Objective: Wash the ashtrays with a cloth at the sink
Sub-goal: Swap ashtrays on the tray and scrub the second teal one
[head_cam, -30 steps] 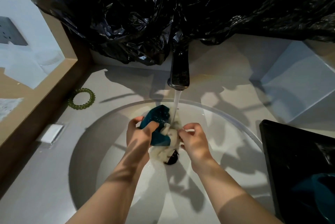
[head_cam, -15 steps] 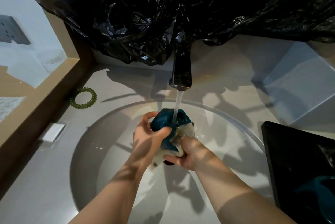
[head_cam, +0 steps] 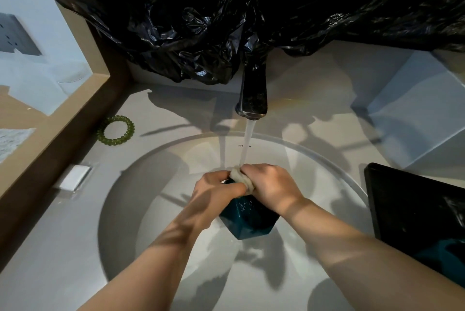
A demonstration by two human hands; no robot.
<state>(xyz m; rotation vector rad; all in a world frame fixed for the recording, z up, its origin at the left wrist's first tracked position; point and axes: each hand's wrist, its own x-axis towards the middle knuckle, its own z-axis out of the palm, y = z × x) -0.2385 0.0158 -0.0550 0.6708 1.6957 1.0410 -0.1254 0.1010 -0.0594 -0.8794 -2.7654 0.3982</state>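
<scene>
We hold one faceted teal glass ashtray in our left hand; our right hand clamps one pale cloth at its twelve o'clock, over one round white sink.

A dark teal faceted ashtray sits tilted over the sink, pale cloth bunched atop.

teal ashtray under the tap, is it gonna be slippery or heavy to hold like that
Probably slippery: the teal ashtray looks glossy and wet near the running water. It likely is rigid and fairly heavy, with thick faceted walls. The left hand grips it while the right hand works the cloth.
</scene>
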